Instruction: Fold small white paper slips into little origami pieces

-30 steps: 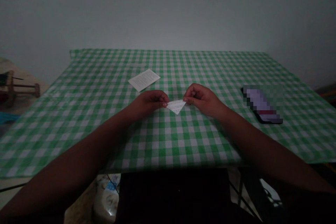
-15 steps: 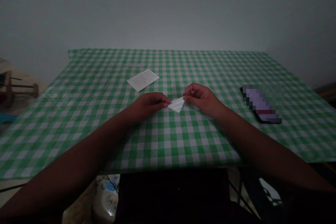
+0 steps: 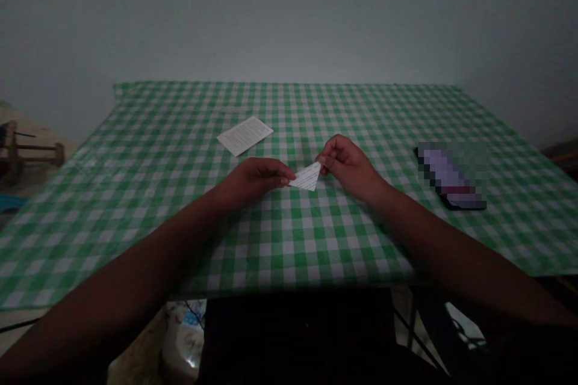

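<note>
Far left, beside the table: wooden frame (image 3: 34, 150), partly in view; on the green-and-white checked tablecloth (image 3: 289, 240): one printed sheet (image 3: 245, 136), lying flat, set askew; left hand (image 3: 253, 181), nearer the person, thumb and fingers pinching the left corner of the paper triangle (image 3: 307, 178); paper triangle, white, lined with print, between both hands, contact with cloth uncertain; right hand (image 3: 348, 167), pinching its upper right corner; well apart, right: phone-like device (image 3: 447, 177), dark-edged, pixelated

Paper (image 3: 307, 178) between left fingers (image 3: 276, 181) and right fingers (image 3: 328, 162), sheet (image 3: 245, 136) behind at left, phone (image 3: 449, 177) at right, tablecloth (image 3: 325, 246) beneath
</note>
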`<action>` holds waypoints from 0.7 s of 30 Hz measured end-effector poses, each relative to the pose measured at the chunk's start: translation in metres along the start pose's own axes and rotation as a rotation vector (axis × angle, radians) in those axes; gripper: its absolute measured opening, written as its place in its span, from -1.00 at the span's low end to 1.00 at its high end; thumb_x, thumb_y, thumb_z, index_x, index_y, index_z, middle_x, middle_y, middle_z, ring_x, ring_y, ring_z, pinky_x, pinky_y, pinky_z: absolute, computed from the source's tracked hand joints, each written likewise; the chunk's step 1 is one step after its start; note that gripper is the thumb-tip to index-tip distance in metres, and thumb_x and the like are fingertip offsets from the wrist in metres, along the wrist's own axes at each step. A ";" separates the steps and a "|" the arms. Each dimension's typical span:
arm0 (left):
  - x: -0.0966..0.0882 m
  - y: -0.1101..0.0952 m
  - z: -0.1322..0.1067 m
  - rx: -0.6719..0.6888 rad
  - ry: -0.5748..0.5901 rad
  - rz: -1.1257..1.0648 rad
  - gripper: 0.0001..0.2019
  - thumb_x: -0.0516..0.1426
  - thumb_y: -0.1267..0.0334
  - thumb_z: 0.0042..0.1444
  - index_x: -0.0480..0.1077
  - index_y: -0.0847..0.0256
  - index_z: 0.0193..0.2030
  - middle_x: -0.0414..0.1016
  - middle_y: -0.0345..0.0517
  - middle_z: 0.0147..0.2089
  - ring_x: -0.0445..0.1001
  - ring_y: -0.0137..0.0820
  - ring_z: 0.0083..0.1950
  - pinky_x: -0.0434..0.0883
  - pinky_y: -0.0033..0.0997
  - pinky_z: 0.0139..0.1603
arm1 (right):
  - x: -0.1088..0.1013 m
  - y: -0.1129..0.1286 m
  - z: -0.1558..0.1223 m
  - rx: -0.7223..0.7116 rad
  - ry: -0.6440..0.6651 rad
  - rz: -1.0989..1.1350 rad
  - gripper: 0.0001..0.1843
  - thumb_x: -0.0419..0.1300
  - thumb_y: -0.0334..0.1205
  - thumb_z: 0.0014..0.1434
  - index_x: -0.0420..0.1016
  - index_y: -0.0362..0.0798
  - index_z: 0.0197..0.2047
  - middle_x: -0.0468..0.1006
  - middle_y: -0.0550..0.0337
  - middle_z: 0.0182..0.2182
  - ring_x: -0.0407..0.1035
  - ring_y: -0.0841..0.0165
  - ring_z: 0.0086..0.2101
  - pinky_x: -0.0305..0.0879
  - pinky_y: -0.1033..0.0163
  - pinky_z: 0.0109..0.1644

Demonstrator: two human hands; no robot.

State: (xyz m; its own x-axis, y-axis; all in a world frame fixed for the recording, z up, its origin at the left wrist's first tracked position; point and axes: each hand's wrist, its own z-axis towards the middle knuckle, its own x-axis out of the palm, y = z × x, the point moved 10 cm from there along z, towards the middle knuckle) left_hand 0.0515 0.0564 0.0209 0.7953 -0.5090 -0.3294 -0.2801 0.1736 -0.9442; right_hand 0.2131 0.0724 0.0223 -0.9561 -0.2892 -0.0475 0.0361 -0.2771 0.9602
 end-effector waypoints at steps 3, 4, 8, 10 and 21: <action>0.001 0.001 0.000 -0.007 0.016 0.056 -0.85 0.24 0.23 0.13 0.60 0.18 -0.19 0.66 -0.13 -0.18 0.57 -0.33 -0.12 0.47 -0.26 0.05 | 0.000 -0.003 0.000 0.005 0.007 -0.035 -0.76 0.29 -0.11 0.22 0.27 0.04 -0.30 0.41 0.37 -0.52 0.32 0.44 -0.48 0.29 0.26 -0.36; 0.001 0.002 -0.001 -0.007 0.020 0.058 -0.84 0.24 0.23 0.14 0.59 0.18 -0.18 0.65 -0.13 -0.17 0.57 -0.34 -0.12 0.46 -0.26 0.04 | -0.001 -0.004 0.000 0.000 0.006 -0.047 -0.76 0.28 -0.11 0.23 0.27 0.05 -0.29 0.40 0.38 -0.52 0.32 0.44 -0.48 0.28 0.26 -0.37; 0.005 0.006 -0.001 -0.013 0.065 -0.066 -0.82 0.27 0.23 0.10 0.51 0.20 -0.16 0.61 -0.15 -0.21 0.55 -0.36 -0.13 0.46 -0.30 -0.02 | -0.002 -0.003 -0.001 -0.057 0.014 -0.144 -0.84 0.24 -0.15 0.28 0.32 0.04 -0.25 0.38 0.35 -0.46 0.30 0.43 -0.44 0.25 0.26 -0.36; 0.010 0.008 -0.003 -0.036 0.117 -0.152 -0.75 0.28 0.23 0.09 0.47 0.17 -0.08 0.59 -0.17 -0.21 0.54 -0.37 -0.16 0.46 -0.31 -0.06 | 0.001 0.001 -0.003 -0.087 0.037 -0.184 -0.88 0.22 -0.17 0.29 0.34 0.04 -0.23 0.38 0.33 -0.42 0.30 0.43 -0.41 0.25 0.25 -0.34; 0.042 0.001 -0.014 -0.142 0.353 -0.364 -0.76 0.27 0.08 0.10 0.51 0.18 -0.19 0.58 -0.11 -0.26 0.47 -0.39 -0.32 0.39 -0.38 -0.29 | 0.038 0.059 -0.030 -0.358 0.219 -0.368 -0.96 0.16 -0.26 0.34 0.43 0.04 -0.19 0.55 0.18 -0.26 0.46 0.32 -0.25 0.39 0.13 -0.15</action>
State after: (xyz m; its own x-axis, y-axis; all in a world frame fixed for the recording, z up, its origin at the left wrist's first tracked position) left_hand 0.0773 0.0230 0.0064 0.6320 -0.7722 0.0648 -0.1090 -0.1713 -0.9792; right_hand 0.1878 0.0174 0.0690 -0.8431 -0.2874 -0.4544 -0.1555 -0.6786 0.7178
